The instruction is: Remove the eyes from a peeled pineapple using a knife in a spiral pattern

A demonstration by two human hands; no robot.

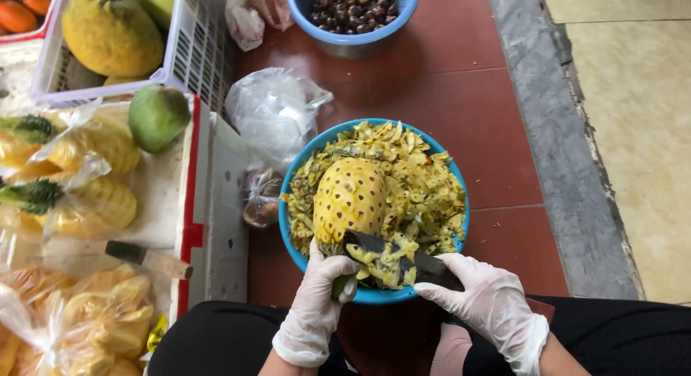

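A peeled yellow pineapple (350,196) with dark eyes stands over a blue basin (300,160) heaped with yellow peelings. My left hand (317,304), in a white glove, grips the pineapple's green crown end at the bottom. My right hand (489,304), also gloved, holds a dark curved knife (389,252). The blade lies across the base of the fruit with scraps of peel piled on it.
Bagged peeled pineapples (93,196) and a green fruit (157,115) lie on a white box at left, with a wooden-handled knife (151,259). A white crate (194,52) holds large yellow-green fruit. Another blue basin (353,12) of dark nuts sits farther off. Plastic bags (273,113) lie between.
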